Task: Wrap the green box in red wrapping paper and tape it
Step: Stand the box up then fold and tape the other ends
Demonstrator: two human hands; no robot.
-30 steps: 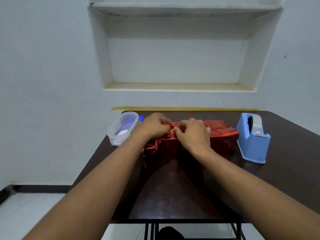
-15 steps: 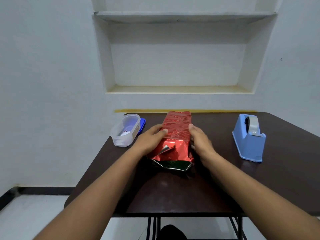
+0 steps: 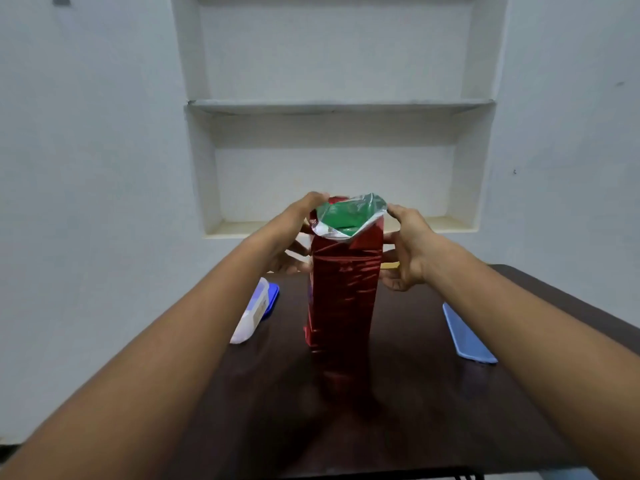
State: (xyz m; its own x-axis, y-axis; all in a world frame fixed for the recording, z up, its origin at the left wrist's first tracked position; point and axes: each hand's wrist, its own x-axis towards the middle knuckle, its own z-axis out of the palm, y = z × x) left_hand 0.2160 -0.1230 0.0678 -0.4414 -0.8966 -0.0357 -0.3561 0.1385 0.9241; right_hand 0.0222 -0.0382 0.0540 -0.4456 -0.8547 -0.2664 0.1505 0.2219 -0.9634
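Dark tabletop (image 3: 433,393): green box (image 3: 341,216) stands upright in red wrapping paper (image 3: 343,289), top end open. Left hand (image 3: 294,237) and right hand (image 3: 403,251) clasp its sides; flaps should fold flat before taping.

A dark table (image 3: 398,410) bears the upright red-wrapped box (image 3: 341,292), a clear container (image 3: 251,315) and a blue dispenser (image 3: 465,336).

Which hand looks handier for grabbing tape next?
Probably the right hand: the blue tape dispenser sits on its side of the table. The left hand could steady the upright box, whose green top remains uncovered.
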